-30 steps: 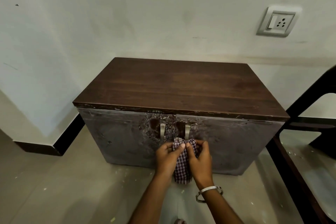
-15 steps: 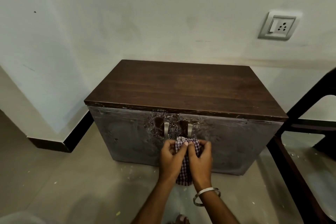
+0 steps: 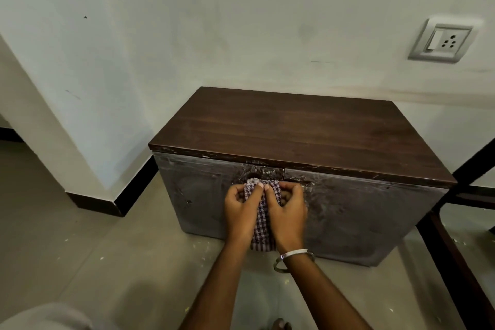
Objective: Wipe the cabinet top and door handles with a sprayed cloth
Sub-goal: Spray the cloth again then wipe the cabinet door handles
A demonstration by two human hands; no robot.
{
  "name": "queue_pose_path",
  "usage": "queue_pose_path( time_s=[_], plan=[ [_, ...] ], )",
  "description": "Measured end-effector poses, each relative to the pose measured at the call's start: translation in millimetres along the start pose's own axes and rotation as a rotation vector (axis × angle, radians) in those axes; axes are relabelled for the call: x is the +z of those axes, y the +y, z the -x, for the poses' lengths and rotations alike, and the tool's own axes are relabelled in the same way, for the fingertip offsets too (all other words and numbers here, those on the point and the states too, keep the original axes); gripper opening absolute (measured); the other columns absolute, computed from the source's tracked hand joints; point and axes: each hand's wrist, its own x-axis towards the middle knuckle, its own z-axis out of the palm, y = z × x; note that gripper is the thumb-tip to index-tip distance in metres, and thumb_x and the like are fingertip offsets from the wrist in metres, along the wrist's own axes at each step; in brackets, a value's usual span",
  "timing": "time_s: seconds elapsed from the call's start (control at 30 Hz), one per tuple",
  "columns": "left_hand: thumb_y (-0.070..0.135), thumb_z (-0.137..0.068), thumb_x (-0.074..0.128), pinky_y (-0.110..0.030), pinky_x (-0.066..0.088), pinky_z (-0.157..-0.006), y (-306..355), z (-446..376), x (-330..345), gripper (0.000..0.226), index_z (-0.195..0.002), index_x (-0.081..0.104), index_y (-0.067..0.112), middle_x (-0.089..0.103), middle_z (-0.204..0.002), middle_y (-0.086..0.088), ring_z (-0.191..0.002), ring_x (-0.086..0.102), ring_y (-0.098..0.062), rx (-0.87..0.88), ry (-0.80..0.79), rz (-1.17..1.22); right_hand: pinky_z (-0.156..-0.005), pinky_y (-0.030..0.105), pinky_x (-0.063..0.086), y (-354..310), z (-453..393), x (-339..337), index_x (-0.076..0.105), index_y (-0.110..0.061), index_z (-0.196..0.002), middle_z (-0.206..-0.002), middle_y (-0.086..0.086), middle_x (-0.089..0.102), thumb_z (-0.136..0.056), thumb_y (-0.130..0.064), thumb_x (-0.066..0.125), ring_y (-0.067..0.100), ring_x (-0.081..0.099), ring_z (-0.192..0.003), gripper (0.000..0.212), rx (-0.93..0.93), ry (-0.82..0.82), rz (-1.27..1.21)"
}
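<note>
We held the checked cloth (image 3: 263, 211) with both hands against the front of the low cabinet (image 3: 348, 211), right where its two doors meet below the dark wooden top (image 3: 300, 131). Our left hand (image 3: 241, 209) gripped the cloth's left side, fingers curled in and thumb pressed on the fabric near its upper edge; our right hand (image 3: 288, 211) did likewise on the right side, fingers bent around the cloth, thumb tip touching the left thumb. The cloth's upper end was bunched at the door seam, and its lower end hung down between our wrists. The door handles were hidden behind cloth and hands, so we could not tell whether the cloth was wrapped round them or only pressed on them. A metal bangle (image 3: 293, 258) sat on our right wrist. A switch socket (image 3: 442, 40) was on the wall above and to the right, well apart from the cabinet
</note>
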Motion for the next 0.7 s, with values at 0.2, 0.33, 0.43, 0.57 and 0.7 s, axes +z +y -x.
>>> queue_pose_path(
  time_s=[0.2,0.33,0.43,0.57,0.7],
  plan=[
    [0.031,-0.08,0.074,-0.04,0.06,-0.074,5,-15,-1,0.025,-0.095,0.064,0.013,0.073,-0.088,-0.007,-0.079,0.071,-0.021,-0.077,-0.006,-0.019,-0.055,0.004,0.041,-4,-9,12,0.056,-0.016,-0.091,-0.076,-0.011,0.059,-0.085,-0.024,0.072,-0.012,0.057,-0.07,0.019,0.001,0.041,0.05],
    [0.034,-0.078,0.076,-0.039,0.06,-0.074,3,-17,-2,0.027,-0.093,0.066,0.015,0.073,-0.088,-0.004,-0.079,0.071,-0.018,-0.052,-0.043,-0.061,-0.058,0.014,0.041,-1,-10,13,0.056,-0.016,-0.091,-0.082,-0.004,0.061,-0.085,-0.027,0.07,0.006,0.058,-0.073,0.019,0.047,0.088,0.039],
    [0.036,-0.076,0.077,-0.037,0.06,-0.072,4,-20,-8,0.03,-0.095,0.067,0.015,0.074,-0.088,-0.004,-0.079,0.072,-0.018,-0.097,-0.058,-0.031,-0.056,0.011,0.038,-4,-8,18,0.054,-0.017,-0.092,-0.08,-0.009,0.059,-0.086,-0.028,0.068,0.0,0.056,-0.07,0.019,0.031,0.082,0.074],
    [0.036,-0.079,0.074,-0.031,0.059,-0.065,0,-19,-12,0.026,-0.097,0.067,0.018,0.075,-0.088,-0.003,-0.077,0.073,-0.016,-0.133,-0.091,0.03,-0.057,0.008,0.041,-2,-5,16,0.055,-0.017,-0.094,-0.082,-0.012,0.06,-0.087,-0.027,0.069,-0.004,0.059,-0.072,0.018,-0.007,0.029,0.075],
    [0.033,-0.082,0.072,-0.035,0.058,-0.078,-13,-15,-17,0.026,-0.102,0.066,0.016,0.072,-0.098,-0.004,-0.091,0.07,-0.019,-0.096,-0.151,-0.039,-0.06,0.007,0.045,12,8,10,0.053,-0.021,-0.096,-0.086,-0.014,0.06,-0.09,-0.027,0.066,-0.009,0.059,-0.077,0.016,-0.016,0.025,0.053]
  ],
)
